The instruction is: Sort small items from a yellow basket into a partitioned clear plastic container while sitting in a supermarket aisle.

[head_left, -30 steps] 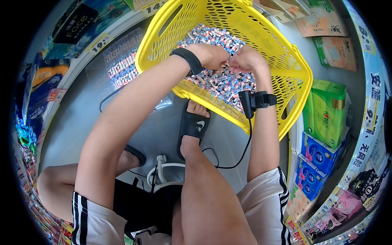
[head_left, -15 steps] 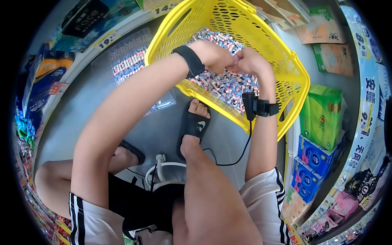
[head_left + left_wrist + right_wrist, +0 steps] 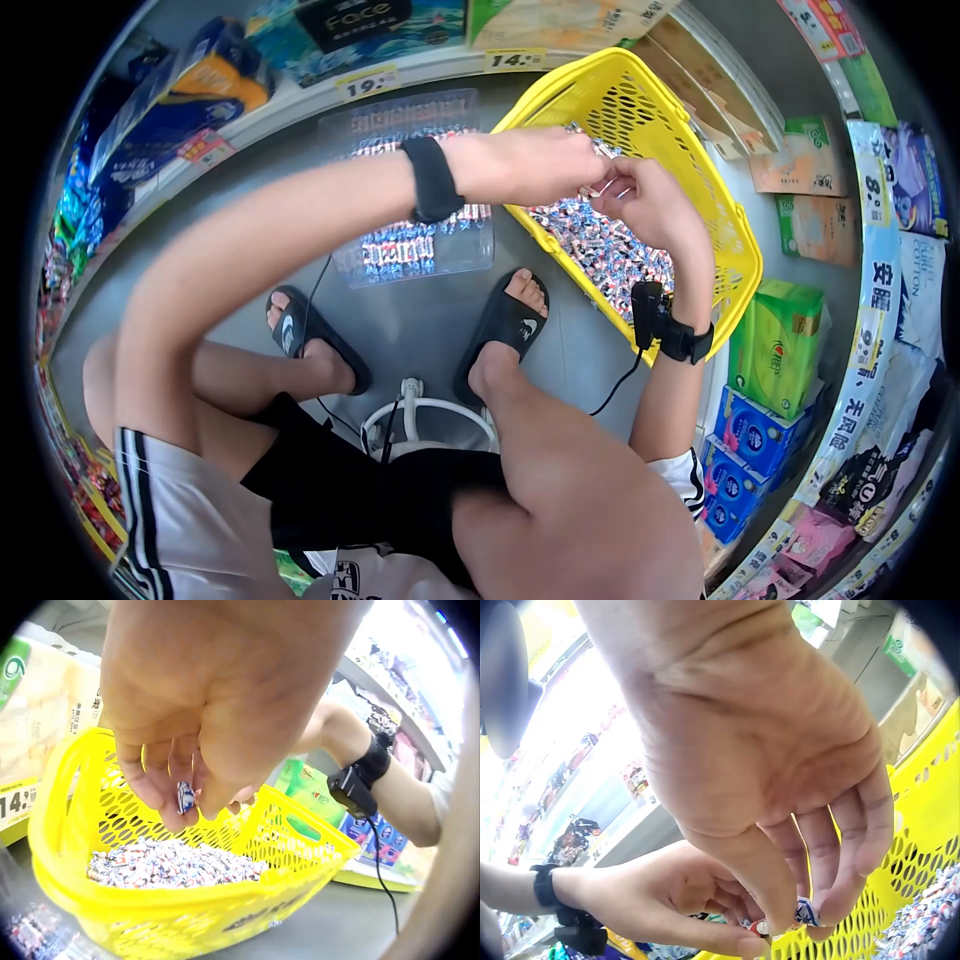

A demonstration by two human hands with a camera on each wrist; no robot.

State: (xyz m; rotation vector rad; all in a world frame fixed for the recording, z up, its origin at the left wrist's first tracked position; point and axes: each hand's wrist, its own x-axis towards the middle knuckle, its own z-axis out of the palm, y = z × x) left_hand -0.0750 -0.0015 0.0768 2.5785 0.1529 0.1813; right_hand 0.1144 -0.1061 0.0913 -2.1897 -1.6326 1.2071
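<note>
My left hand point(image 3: 530, 165) and right hand point(image 3: 655, 205) meet over the yellow basket point(image 3: 740, 250), fingertips close together. Below them lies a heap of small wrapped candies point(image 3: 605, 240) in blue, white and red. In the left wrist view, a wrapped candy point(image 3: 185, 797) shows at my left fingertips. In the right wrist view, my right thumb and fingers pinch a blue-and-white wrapped candy point(image 3: 807, 912), while the left hand point(image 3: 679, 900) beside it holds wrapped pieces partly hidden by its fingers.
Left of the basket, a clear plastic box point(image 3: 480, 250) with rows of similar candies lies on the grey floor, partly behind my left forearm. Shelves with tissue packs point(image 3: 780, 350) line the right and far sides. A white stool base point(image 3: 410, 400) and a cable point(image 3: 620, 380) are near my feet.
The head view has turned, so the basket sits farther right and more of the plastic box shows. Both hands have shifted from deep over the candies toward the basket's near-left side.
</note>
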